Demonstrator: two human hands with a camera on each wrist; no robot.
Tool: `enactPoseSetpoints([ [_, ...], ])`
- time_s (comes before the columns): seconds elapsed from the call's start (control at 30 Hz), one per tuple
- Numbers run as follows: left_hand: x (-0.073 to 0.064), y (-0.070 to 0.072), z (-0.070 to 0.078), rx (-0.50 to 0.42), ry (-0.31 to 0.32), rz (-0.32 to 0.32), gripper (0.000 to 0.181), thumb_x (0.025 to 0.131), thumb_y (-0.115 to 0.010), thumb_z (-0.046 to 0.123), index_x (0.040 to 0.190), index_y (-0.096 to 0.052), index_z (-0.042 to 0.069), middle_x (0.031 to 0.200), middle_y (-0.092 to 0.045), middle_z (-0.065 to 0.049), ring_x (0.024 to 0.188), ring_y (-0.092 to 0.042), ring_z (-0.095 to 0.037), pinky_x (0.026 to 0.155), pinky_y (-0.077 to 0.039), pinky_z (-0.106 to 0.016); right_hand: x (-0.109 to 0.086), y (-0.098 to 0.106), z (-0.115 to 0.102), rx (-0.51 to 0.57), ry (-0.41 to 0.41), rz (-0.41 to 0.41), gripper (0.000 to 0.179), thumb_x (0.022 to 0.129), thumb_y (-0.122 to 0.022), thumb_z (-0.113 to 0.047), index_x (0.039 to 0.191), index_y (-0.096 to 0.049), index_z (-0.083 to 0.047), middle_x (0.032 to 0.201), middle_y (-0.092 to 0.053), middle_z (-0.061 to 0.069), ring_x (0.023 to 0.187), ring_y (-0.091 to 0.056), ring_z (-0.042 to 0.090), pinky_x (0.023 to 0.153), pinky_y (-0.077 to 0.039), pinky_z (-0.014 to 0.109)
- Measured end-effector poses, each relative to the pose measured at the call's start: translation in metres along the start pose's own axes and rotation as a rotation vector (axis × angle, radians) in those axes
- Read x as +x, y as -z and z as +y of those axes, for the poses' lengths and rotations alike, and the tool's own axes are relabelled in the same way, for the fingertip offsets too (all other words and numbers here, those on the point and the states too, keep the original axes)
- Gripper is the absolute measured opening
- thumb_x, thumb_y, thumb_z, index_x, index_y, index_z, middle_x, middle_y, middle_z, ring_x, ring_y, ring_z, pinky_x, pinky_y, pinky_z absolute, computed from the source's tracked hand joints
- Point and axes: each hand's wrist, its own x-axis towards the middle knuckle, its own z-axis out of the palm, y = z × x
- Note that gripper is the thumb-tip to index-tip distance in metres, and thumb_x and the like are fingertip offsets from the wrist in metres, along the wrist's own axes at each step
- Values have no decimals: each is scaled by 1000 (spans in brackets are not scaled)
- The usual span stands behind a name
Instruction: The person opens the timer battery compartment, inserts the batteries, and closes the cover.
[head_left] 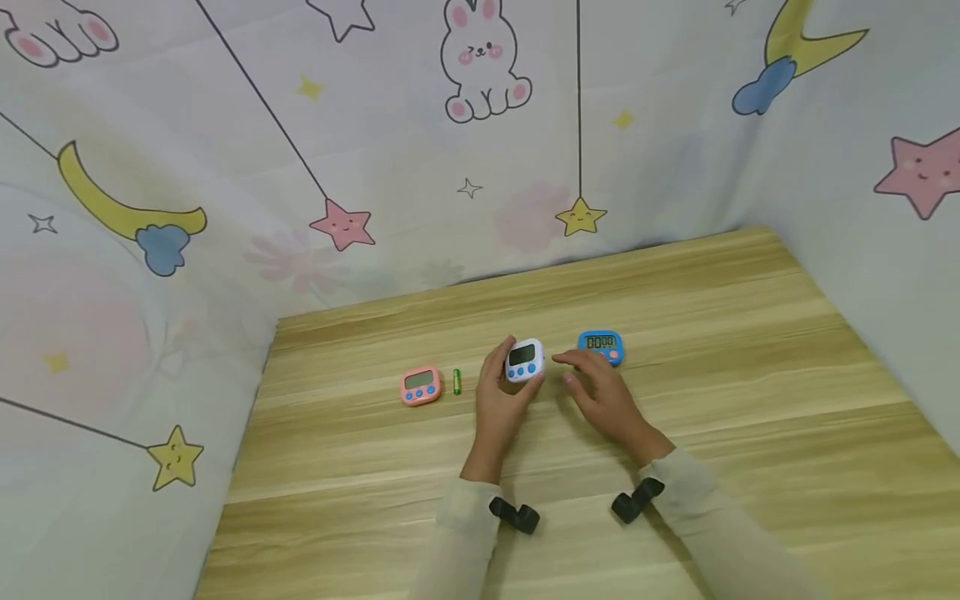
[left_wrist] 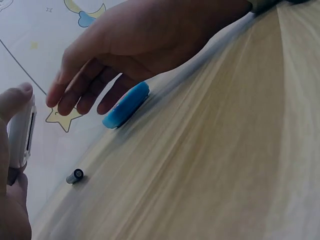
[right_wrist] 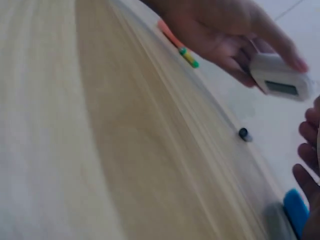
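My left hand (head_left: 501, 412) holds a white digital timer (head_left: 525, 361) between thumb and fingers, above the table. Its grey screen looks blank, with blue buttons below. To its right, my right hand (head_left: 606, 404) hovers with loosely bent fingers, apart from the timer and holding nothing. A blue timer (head_left: 600, 342) showing zeros lies just beyond that hand, partly covered by it. Both wrist views show a small dark-ended battery (left_wrist: 75, 176) on the table; in the head view it cannot be made out.
Left of my hands, a pink timer (head_left: 421, 386) with a blank screen lies on the wooden table (head_left: 360, 500). Beside it is a green battery (head_left: 457, 382). A printed cloth (head_left: 420, 167) with stars and a rabbit hangs behind the table.
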Motion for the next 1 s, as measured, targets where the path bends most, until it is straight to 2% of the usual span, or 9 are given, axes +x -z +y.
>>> enactPoseSetpoints([
  [0.1,0,0,0,-29,-13,-44,73,83,-79,35,145,-47,16,142,-46,7,130,-43,-12,108,-36,-32,0,-7,-3,19,-25,3,32,98,-57,-9,130,-59,-8,124,-61,5,116,-53,23,92,-47,34],
  [0.17,1,0,-1,-63,-23,-72,72,84,-79,30,145,-47,13,142,-45,5,131,-43,-13,107,-37,-30,0,-10,-4,16,-25,10,33,98,-57,-9,131,-59,-7,124,-61,6,115,-53,23,91,-48,34],
  [0.27,3,0,-1,-102,-36,-118,70,84,-79,21,145,-46,8,143,-45,-1,132,-42,-17,107,-36,-29,1,-12,-5,2,-23,20,33,97,-58,-8,129,-59,-6,124,-61,8,113,-54,23,91,-48,33],
  [0.4,3,1,2,-107,-46,-192,69,84,-78,14,144,-46,6,143,-44,-9,135,-40,-22,110,-33,-33,1,-12,-7,-4,-13,20,32,96,-60,-6,128,-60,-5,123,-61,8,111,-54,23,90,-48,32],
  [0.57,0,9,23,-116,-69,-259,66,86,-76,11,144,-45,7,140,-45,-14,134,-42,-26,110,-33,-42,3,-12,-9,-6,-2,-10,33,97,-59,-7,130,-59,-8,126,-60,5,112,-53,22,89,-49,34],
  [0.63,-1,12,30,-120,-75,-274,65,86,-75,12,144,-45,8,138,-46,-13,132,-44,-27,109,-34,-45,4,-11,-9,-1,-5,-24,34,97,-58,-8,131,-59,-9,127,-60,4,113,-53,21,89,-49,36],
  [0.87,0,12,31,-136,-53,-296,64,87,-76,14,143,-46,9,135,-47,-13,128,-48,-32,107,-37,-47,4,-11,-7,19,-35,-45,34,97,-58,-8,131,-59,-11,127,-59,2,115,-52,20,91,-48,36],
  [1.0,-1,11,30,-156,-59,-298,63,86,-75,11,142,-46,5,134,-48,-15,126,-50,-33,105,-38,-48,3,-11,-7,31,-57,-56,34,98,-57,-10,132,-59,-14,128,-59,-1,115,-52,18,94,-46,38],
])
